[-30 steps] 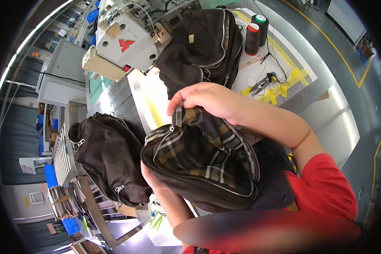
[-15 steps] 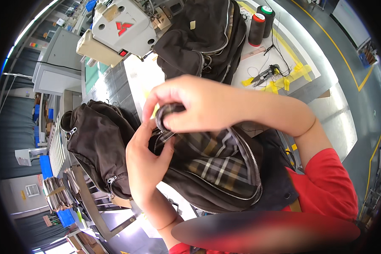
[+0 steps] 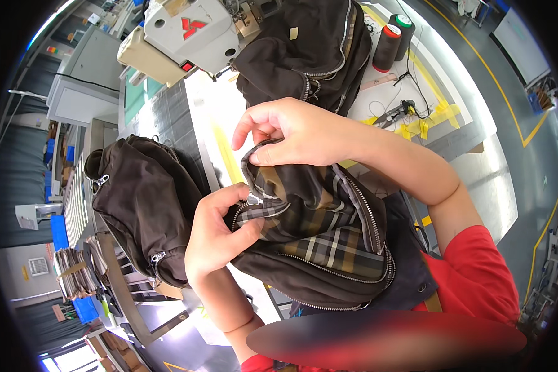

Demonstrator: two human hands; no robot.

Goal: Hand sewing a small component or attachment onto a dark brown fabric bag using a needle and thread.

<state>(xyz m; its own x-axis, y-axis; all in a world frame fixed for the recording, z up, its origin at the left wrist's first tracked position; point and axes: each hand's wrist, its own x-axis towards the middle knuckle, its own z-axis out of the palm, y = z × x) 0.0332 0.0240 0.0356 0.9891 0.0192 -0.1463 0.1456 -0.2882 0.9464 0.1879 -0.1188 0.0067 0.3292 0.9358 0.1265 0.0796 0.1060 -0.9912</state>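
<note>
A dark brown fabric bag lies in front of me with its zipped opening spread apart. Inside shows a plaid lining in brown, black and white. My left hand is closed on the near-left zipper edge, thumb and forefinger on either side of it. A silver zipper slider sits beside that forefinger. Farther up, my right hand pinches the far edge of the opening between thumb and curled fingers, lifting the fabric. My right fingertips are partly hidden behind the edge.
Left of the work lies another dark brown bag; one more rests at the back. A sewing machine head stands back left. Thread spools and black thread snips are on the taped table at right.
My right hand has drawn away from the left, pulling the far edge up. The opening is wider, with more lining and the slider showing. The left hand stays at the zipper edge.
</note>
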